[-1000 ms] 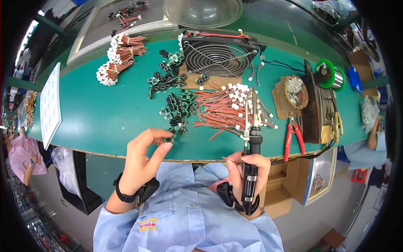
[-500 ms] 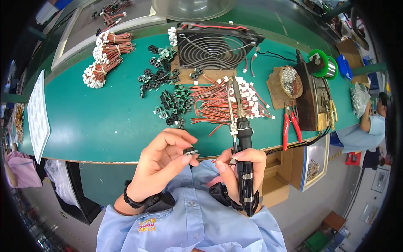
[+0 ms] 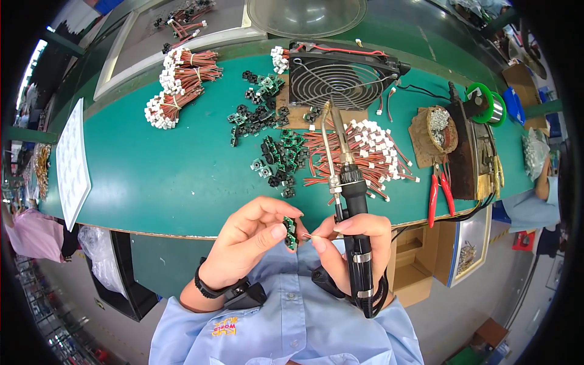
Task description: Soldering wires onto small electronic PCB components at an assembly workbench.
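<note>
Pinched between the thumb and fingers of my left hand (image 3: 246, 242) is a small green circuit board (image 3: 290, 234), its face turned up on edge. My right hand (image 3: 372, 234) is closed round a black soldering iron (image 3: 354, 198), whose metal tip points away over the table. Thumb and forefinger of that same hand also pinch a thin red wire lead (image 3: 308, 236), its end close beside the board. Whether wire and board touch, I cannot tell. Beyond my hands lie a heap of circuit boards (image 3: 277, 155) and a pile of red-and-black wire leads with white connectors (image 3: 365, 152).
A black fan (image 3: 337, 79) with a wire guard stands at the back. Rightward are red-handled cutters (image 3: 442, 191), a round tub of silvery bits (image 3: 439, 131) and a green solder spool (image 3: 485, 104). Bundled leads (image 3: 182, 91) and a white sheet (image 3: 74, 164) lie leftward. Another person sits far right.
The circuit board in my left hand has turned from flat to upright, showing its green face. My hands have drawn closer together, bringing the wire's end near the board. The view has shifted left.
</note>
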Demonstrator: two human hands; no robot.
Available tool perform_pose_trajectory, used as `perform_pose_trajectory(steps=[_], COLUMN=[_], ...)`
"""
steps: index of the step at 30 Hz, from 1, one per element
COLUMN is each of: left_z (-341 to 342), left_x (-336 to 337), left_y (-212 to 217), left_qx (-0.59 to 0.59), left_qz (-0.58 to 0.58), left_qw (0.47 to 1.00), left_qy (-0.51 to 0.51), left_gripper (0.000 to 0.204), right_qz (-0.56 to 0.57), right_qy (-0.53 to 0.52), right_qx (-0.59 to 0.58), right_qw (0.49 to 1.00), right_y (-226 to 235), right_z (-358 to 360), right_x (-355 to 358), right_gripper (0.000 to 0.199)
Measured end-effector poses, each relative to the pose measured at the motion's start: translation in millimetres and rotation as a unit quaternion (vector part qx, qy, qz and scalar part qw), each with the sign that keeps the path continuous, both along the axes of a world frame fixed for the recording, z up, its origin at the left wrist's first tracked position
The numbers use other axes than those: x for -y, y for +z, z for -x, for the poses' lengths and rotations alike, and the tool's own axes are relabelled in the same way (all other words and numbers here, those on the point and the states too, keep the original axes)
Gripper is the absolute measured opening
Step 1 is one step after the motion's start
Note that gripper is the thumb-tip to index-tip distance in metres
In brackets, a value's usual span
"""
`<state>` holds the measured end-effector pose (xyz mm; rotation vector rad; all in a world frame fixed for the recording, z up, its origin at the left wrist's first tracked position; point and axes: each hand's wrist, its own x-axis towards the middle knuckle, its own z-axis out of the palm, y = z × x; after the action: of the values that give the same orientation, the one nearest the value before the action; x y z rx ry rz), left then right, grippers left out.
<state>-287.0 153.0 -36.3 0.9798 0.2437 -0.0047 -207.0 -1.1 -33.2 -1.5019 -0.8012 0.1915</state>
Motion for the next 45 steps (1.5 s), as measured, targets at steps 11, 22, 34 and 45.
perform_pose_trajectory(steps=[11, 22, 34, 45], left_z=[3.2, 3.1, 3.2, 3.4], left_x=[3.6, 9.6, 8.6, 8.2], left_y=[-10.4, -7.2, -9.3, -11.0], left_qx=[0.04, 0.004, 0.038, 0.041], left_qz=[0.148, 0.155, 0.115, 0.089], left_qw=[0.987, 0.988, 0.992, 0.995], left_qy=[-0.038, -0.01, -0.028, -0.028], left_gripper=[0.024, 0.021, 0.024, 0.023], right_qz=[-0.018, -0.034, -0.024, -0.025], right_qy=[0.044, 0.022, 0.023, 0.019], right_qx=[-0.004, -0.015, -0.033, -0.025], right_qw=[0.999, 0.999, 0.999, 0.999], right_y=[9.1, 10.3, 8.6, 8.7], right_z=[-0.1, 1.5, 2.3, -0.1], right_x=[-0.7, -1.7, 1.5, 2.3], right_gripper=[0.038, 0.036, 0.035, 0.035])
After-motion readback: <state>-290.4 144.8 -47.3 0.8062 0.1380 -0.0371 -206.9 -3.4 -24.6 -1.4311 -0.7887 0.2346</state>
